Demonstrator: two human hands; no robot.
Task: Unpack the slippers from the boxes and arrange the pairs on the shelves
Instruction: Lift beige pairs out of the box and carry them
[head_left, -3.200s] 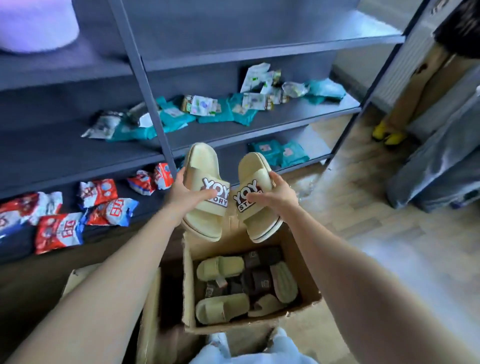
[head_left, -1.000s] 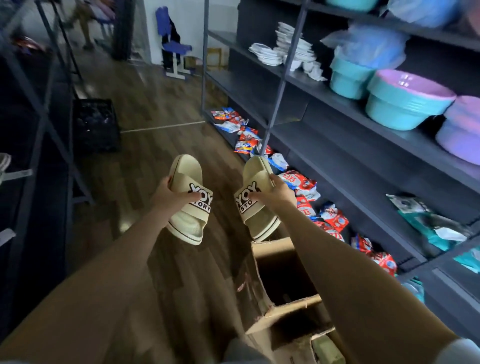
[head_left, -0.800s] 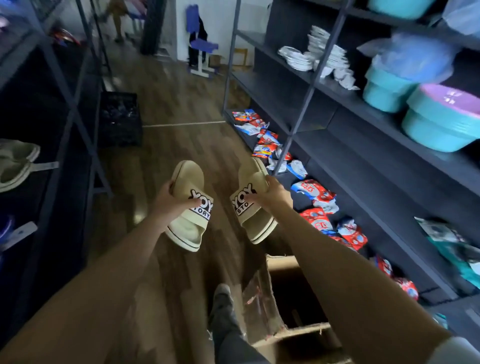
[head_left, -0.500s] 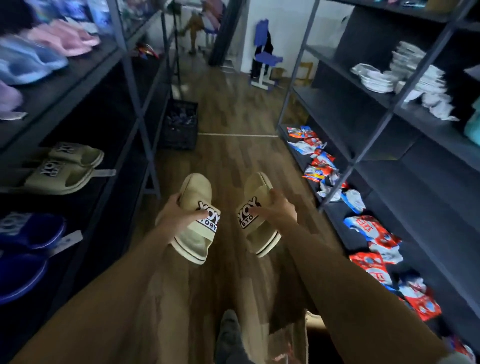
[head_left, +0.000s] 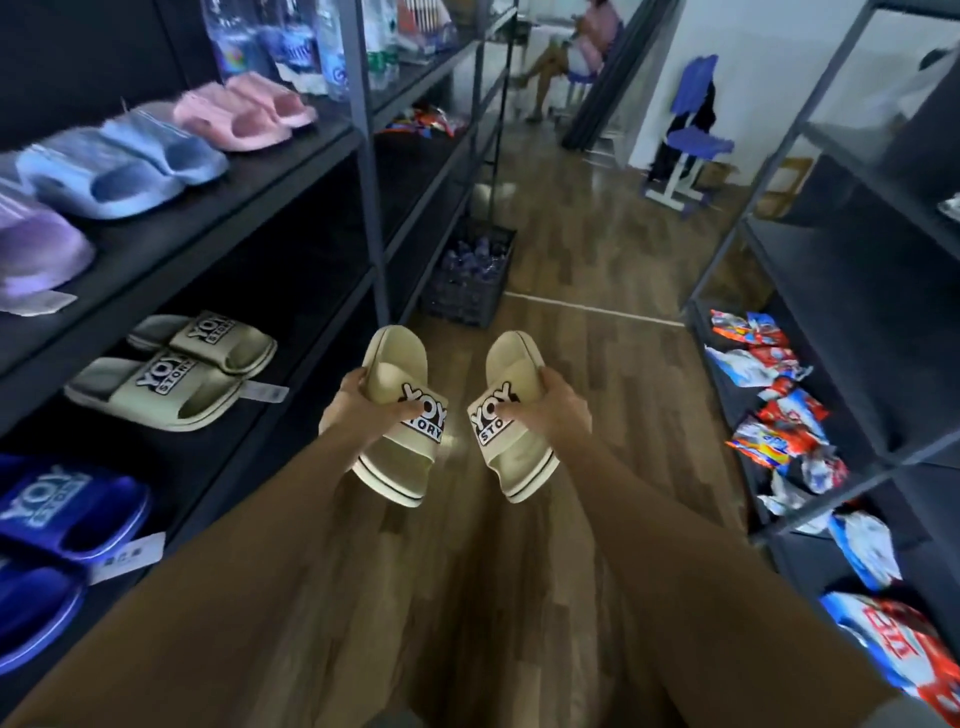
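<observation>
Each hand carries one beige slipper with a black-and-white logo strap, held out over the aisle floor. My left hand (head_left: 363, 410) grips the left slipper (head_left: 397, 447) by its side, thumb on the strap. My right hand (head_left: 556, 408) grips the right slipper (head_left: 511, 452) the same way. On the dark shelf unit (head_left: 291, 291) to my left lie a matching olive pair (head_left: 171, 369), a blue pair (head_left: 47, 525) below it, and light blue (head_left: 119, 166), pink (head_left: 244, 111) and purple (head_left: 31, 244) pairs above. No box is in view.
A dark crate of bottles (head_left: 467, 278) stands on the wooden floor ahead by the left shelf post. The right shelf unit (head_left: 852, 291) has snack packets (head_left: 779, 410) on its bottom level. A blue chair (head_left: 685, 140) and a seated person (head_left: 576, 52) are at the aisle's far end.
The view has swung left from the box and the right shelves to the aisle and the left slipper shelves. Both hands have kept hold of the beige slippers throughout.
</observation>
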